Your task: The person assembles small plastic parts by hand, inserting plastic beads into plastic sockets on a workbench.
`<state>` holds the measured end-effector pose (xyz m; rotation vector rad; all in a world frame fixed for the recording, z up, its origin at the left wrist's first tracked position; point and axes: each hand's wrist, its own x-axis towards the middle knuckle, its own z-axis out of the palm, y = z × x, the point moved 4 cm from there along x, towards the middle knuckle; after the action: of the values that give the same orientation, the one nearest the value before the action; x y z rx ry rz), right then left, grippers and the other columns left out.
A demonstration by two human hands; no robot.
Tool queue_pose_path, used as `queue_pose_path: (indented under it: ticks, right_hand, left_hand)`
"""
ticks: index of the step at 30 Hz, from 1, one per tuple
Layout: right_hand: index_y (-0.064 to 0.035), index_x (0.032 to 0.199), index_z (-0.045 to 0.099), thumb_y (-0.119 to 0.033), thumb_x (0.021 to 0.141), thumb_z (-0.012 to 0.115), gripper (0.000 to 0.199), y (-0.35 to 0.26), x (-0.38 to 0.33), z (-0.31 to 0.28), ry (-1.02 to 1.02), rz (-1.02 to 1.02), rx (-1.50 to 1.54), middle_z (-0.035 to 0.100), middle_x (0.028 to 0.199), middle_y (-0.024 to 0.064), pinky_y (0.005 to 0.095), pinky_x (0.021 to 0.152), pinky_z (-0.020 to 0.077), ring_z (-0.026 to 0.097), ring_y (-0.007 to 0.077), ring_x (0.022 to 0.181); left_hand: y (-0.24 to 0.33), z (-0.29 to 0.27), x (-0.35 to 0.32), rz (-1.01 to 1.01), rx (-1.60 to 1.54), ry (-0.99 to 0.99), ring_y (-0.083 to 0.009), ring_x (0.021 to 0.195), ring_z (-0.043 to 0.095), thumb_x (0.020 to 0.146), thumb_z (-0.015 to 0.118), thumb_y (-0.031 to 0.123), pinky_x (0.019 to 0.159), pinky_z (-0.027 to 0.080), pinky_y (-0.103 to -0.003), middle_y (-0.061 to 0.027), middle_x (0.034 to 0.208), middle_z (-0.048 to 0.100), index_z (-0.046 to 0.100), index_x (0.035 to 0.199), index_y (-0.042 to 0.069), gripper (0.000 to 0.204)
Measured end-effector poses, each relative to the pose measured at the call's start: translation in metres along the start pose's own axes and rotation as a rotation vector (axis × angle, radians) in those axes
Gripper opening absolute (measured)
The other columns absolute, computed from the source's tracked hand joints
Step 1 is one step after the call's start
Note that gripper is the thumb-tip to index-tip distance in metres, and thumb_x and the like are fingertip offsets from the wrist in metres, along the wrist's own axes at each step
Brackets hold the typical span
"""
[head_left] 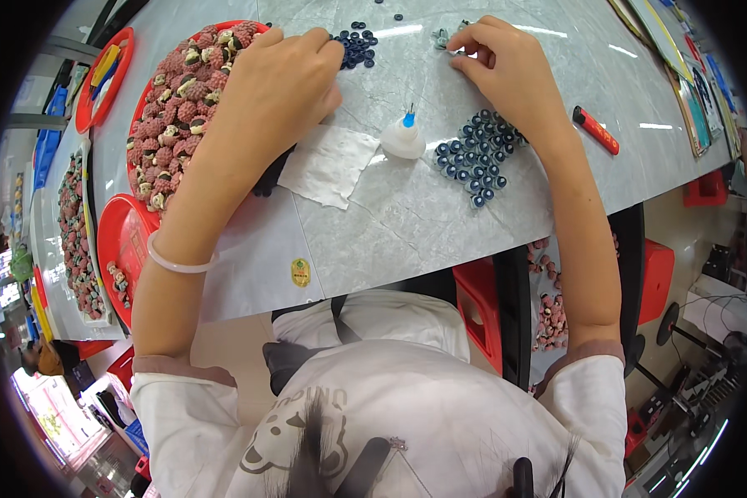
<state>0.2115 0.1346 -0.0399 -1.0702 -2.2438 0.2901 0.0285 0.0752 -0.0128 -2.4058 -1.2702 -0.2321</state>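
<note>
My left hand [295, 79] is closed with its fingers curled down, beside a pile of small dark blue discs [358, 51]. Whatever its fingertips hold is hidden under the hand. Farther right, my right hand [502, 58] has thumb and forefinger brought close together at a few small grey-green pieces [441, 39]; I cannot make out what is between them. A white squeeze bottle [402, 141] with a blue needle tip stands upright between my forearms. To its right sit several small pale blue pieces with dark round centres [473, 158], grouped close together, partly behind my right wrist.
A wrinkled white cloth [328, 166] lies left of the bottle. Large red tray [133, 116] heaped with pink berry-like figurines is at the left, with another red tray [129, 232] nearer. A red marker [596, 130] lies right of my right forearm. The grey table's front edge [440, 253] crosses before me.
</note>
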Motion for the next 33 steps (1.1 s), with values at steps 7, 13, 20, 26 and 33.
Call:
queue_pose_path:
  ticks: [7,13,20,26,33]
  right_hand:
    - [-0.0007,0.079,0.060,-0.008,0.073,0.059,0.009,0.010,-0.016,-0.013,0.006,0.026,0.003,0.057,0.073,0.0036,0.0231,0.059,0.0417,0.051,0.0116,0.062]
    - [0.0033,0.092,0.055,-0.011,0.079,0.054,0.019,-0.047,-0.057,-0.058,0.105,0.256,0.899,0.053,0.090,0.0123,0.0227,0.057,0.0427,0.050,0.0129,0.061]
    - [0.0054,0.090,0.051,-0.006,0.072,0.062,0.024,-0.117,-0.081,-0.024,-0.095,0.197,1.247,0.050,0.087,0.0165,0.0226,0.055,0.0465,0.053,0.0159,0.065]
    - [0.0045,0.087,0.050,0.003,0.069,0.062,0.021,-0.119,-0.085,-0.019,-0.051,0.422,1.386,0.051,0.086,0.0157,0.0235,0.057,0.0495,0.056,0.0159,0.069]
    - [0.0042,0.084,0.050,0.004,0.070,0.060,0.017,-0.119,-0.086,-0.014,-0.072,0.561,1.528,0.052,0.085,0.0148,0.0214,0.054,0.0487,0.056,0.0150,0.067]
  left_hand:
    - [0.016,-0.049,-0.028,-0.483,-0.807,-0.059,-0.0109,0.057,0.042,0.065,0.053,0.005,0.053,0.034,-0.022,-0.0012,0.067,0.048,0.049,0.073,0.002,0.010]
    - [0.046,-0.059,-0.068,-0.549,-1.401,0.122,-0.0063,0.061,0.038,0.072,0.051,0.004,0.054,0.030,-0.016,-0.0060,0.077,0.043,0.048,0.080,0.000,0.010]
    - [0.070,-0.054,-0.074,-0.582,-1.456,0.447,-0.0090,0.062,0.042,0.074,0.055,0.004,0.052,0.033,-0.017,-0.0076,0.078,0.046,0.049,0.083,0.000,0.011]
    - [0.076,-0.063,-0.074,-0.456,-1.226,0.482,-0.0145,0.075,0.046,0.073,0.055,0.001,0.066,0.036,-0.023,-0.0086,0.082,0.049,0.051,0.085,-0.001,0.013]
    - [0.081,-0.060,-0.077,-0.438,-1.160,0.455,-0.0144,0.074,0.046,0.074,0.053,0.004,0.066,0.037,-0.023,-0.0098,0.086,0.049,0.051,0.086,-0.001,0.013]
